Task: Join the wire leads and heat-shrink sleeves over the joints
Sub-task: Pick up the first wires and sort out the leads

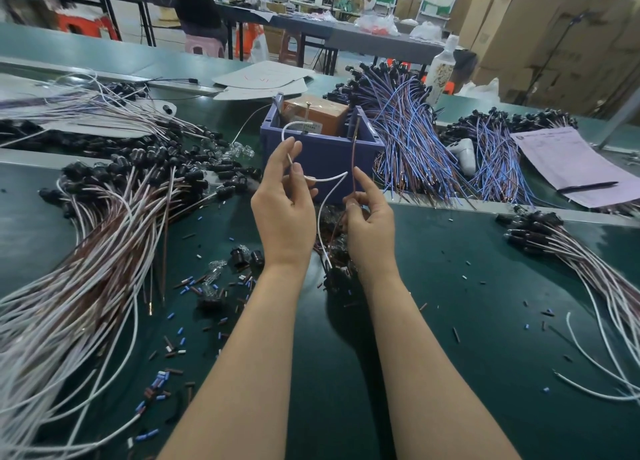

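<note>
left hand (282, 200) pinches a white lead (329, 196) between thumb and fingertips. right hand (369, 214) pinches a brown lead (353, 162) low on its length, forefinger straight up beside it. neither hand is spread and neither is empty.

- white lead: loops above my left fingers, comes out toward the right hand, then drops between the wrists to a dark cluster of black housings (332, 269) on the green mat (467, 321). holding it near the free end looks like my way of steering the tip.
- brown lead: stands nearly upright out of the right pinch, its tip in front of the blue bin (322, 155) just beyond both hands. the low grip leaves the upper part free to meet the other lead.
- the two leads are near but apart; no joint shows yet. my read: i am lining up the ends to join them, early in this pair.
- sleeves: short blue, brown and white tube pieces (173, 349) lie scattered on the mat left of and below my left forearm. cannot tell whether they are sleeves or offcuts, nor whether one already sits on either lead.
- stock: brown-and-white bundle (104, 234) far left of the left hand, blue-wired bundle (408, 137) beyond the right hand, both within reach.
- risk, as i judge it: the springy white loop could pull the tip off line.
</note>
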### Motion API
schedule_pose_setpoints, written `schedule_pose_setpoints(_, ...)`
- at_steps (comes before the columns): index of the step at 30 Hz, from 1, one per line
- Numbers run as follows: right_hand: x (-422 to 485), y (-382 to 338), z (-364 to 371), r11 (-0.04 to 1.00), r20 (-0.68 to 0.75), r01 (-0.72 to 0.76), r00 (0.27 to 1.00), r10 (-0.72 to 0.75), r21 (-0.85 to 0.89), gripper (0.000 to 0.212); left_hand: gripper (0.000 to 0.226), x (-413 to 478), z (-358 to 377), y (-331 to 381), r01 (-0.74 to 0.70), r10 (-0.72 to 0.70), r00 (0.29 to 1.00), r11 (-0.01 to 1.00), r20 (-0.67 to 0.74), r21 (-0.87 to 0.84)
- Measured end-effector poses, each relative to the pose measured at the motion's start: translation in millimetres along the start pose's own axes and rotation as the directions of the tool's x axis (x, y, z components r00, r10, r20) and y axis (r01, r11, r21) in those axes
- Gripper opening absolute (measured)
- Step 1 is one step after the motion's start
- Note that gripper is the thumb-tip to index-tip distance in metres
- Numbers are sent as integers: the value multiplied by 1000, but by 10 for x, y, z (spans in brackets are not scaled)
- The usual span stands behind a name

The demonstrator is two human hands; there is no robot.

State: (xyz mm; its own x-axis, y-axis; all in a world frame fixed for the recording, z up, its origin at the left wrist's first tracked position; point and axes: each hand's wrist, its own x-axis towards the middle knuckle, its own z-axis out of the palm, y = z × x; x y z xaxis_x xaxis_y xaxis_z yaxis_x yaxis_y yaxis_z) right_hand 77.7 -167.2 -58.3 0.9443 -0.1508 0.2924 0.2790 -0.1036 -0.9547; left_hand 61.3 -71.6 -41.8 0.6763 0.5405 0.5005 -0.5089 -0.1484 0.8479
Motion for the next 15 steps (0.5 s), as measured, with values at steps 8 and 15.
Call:
schedule_pose_setpoints(8, 8, 12, 11, 1000, -10, 14, 1000, -14, -23, 46, 32, 22, -9, -58, 36, -36, 999, 999, -15, 25)
schedule_pose_setpoints(15, 9, 21, 11, 999, -6, 16, 1000, -16, -31, 46, 32, 45, -19, -73, 50, -50, 998, 999, -35, -12)
